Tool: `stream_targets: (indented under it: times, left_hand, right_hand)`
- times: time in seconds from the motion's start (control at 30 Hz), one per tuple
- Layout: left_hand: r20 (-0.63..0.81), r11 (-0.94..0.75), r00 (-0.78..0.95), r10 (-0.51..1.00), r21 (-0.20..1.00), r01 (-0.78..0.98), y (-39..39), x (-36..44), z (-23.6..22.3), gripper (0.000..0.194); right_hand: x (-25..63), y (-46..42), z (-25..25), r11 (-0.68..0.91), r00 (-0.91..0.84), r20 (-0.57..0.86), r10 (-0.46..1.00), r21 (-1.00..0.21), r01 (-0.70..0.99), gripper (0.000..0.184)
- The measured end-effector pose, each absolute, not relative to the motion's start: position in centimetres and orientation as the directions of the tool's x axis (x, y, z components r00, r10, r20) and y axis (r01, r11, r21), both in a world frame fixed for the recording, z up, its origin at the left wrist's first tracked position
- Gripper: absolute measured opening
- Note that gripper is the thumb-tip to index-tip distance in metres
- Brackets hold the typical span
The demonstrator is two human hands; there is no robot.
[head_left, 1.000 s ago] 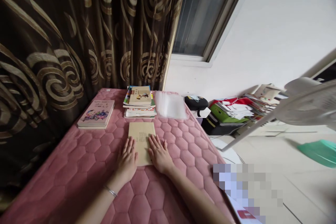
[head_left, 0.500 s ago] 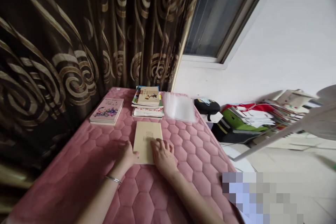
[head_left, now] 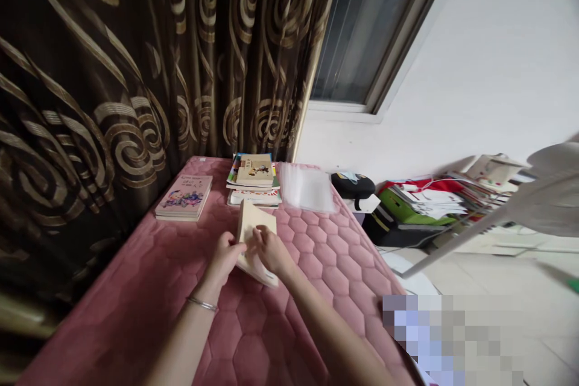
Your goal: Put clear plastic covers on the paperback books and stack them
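Note:
A cream-coloured book (head_left: 266,218) stands partly raised on the pink quilted bed, its left part tilted up and its lower part spread toward me. My left hand (head_left: 225,256) grips its left edge, thumb lying over the cover side. My right hand (head_left: 270,249) is on the book's inner side with fingers bent together, seemingly pinching a cover or page; its fingertips are partly blurred. A thin bracelet (head_left: 202,303) circles my left wrist.
Pink-covered books (head_left: 184,197) lie at the left of the bed (head_left: 253,338). A stack of books (head_left: 254,170) sits at the back, beside clear plastic sleeves (head_left: 307,188). A black case (head_left: 353,184), piled papers (head_left: 427,199) and a white fan (head_left: 554,190) stand to the right.
The book lay flat with my right hand resting on its cover; now its left side is raised and it is partly opened. My left hand has closed on the edge, and my right hand moved up-left.

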State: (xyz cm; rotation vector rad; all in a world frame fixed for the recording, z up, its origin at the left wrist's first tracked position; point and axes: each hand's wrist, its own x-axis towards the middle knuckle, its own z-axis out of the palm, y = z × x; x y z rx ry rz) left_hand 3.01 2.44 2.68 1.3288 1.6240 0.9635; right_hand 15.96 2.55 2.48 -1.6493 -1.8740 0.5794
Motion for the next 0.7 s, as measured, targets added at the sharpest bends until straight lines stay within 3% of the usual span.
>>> stream_targets:
  times: [0.07, 0.13, 0.2, 0.3, 0.4, 0.53, 0.7]
  left_hand:
    - [-0.036, 0.093, -0.131, 0.991, 0.885, 0.455, 1.9, 4.3, 5.3, 0.015]
    - [0.141, -0.045, -0.078, 0.987, 0.705, 0.708, 0.8, 6.1, 7.2, 0.009]
    - [0.246, -0.096, -0.026, 0.969, 0.468, 0.878, -0.5, 8.3, 7.7, 0.014]
    - [0.339, -0.113, 0.021, 0.940, 0.255, 0.960, -2.2, 11.7, 5.4, 0.027]
    - [0.411, -0.211, 0.121, 0.904, 0.181, 0.961, -3.2, 14.1, 1.6, 0.030]
    - [0.385, -0.315, 0.225, 0.895, 0.188, 0.930, -3.7, 14.8, -1.8, 0.027]
    - [0.420, -0.528, 0.374, 0.827, 0.351, 0.773, -2.3, 11.1, -2.6, 0.021]
  right_hand:
    - [16.1, 3.4, 3.9, 0.115, -0.029, 0.115, 0.993, -0.877, 0.466, 0.047]
    - [16.6, 4.0, 4.9, 0.089, -0.006, 0.090, 0.996, -0.969, 0.232, 0.053]
    - [17.4, 4.4, 5.1, 0.056, 0.027, 0.060, 0.998, -0.990, 0.129, 0.057]
    - [19.2, 4.7, 3.6, -0.002, 0.067, 0.016, 0.998, -0.965, 0.262, 0.049]
    - [21.1, 5.1, 1.1, -0.099, 0.109, -0.049, 0.993, -0.851, 0.516, 0.038]
    - [22.8, 5.2, -1.5, -0.161, 0.146, -0.086, 0.986, -0.739, 0.654, 0.033]
    - [22.7, 4.6, -3.3, -0.170, 0.179, -0.053, 0.982, -0.648, 0.743, 0.032]
